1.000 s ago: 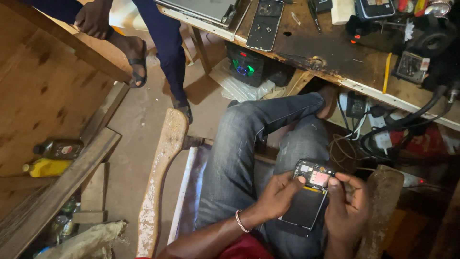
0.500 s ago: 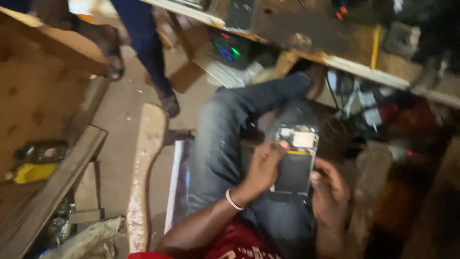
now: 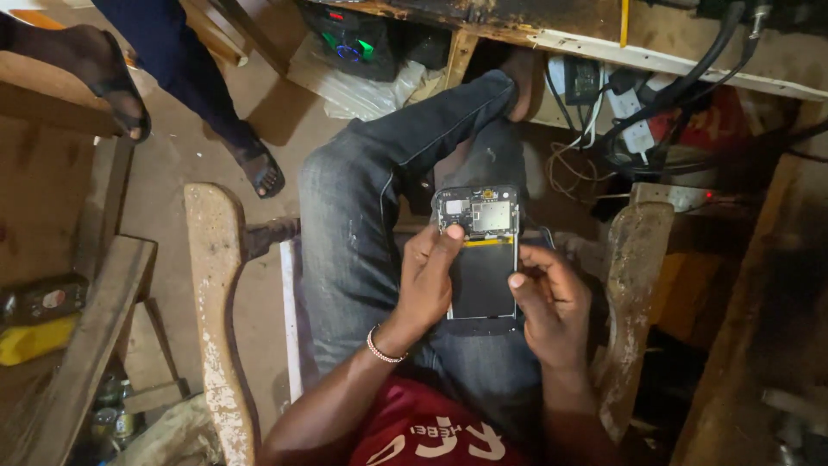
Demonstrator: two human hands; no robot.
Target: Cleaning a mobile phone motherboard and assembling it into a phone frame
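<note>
We hold an opened phone (image 3: 479,259) over our lap, just right of centre in the view, its back cover off so the circuit board and dark battery bay show. Our left hand (image 3: 429,289) closes around the phone's left edge, thumb pressed on the board near the top corner; a bead bracelet (image 3: 383,349) circles that wrist. Our right hand (image 3: 552,302) grips the phone's right edge from about 4 o'clock, fingers curled behind it and thumb tip on the rim. Under the phone lie our jeans (image 3: 362,224), one leg crossed toward 12 o'clock. We sit on a worn wooden chair (image 3: 211,285), its arms at 9 and 3 o'clock of the phone. At 1 o'clock a tangle of cables (image 3: 621,121) hangs below the workbench (image 3: 604,39). At 10 o'clock another person's sandalled foot (image 3: 259,168) stands on the floor. Far at 9 o'clock a yellow bottle (image 3: 34,338) lies on a wooden shelf (image 3: 82,345).
</note>
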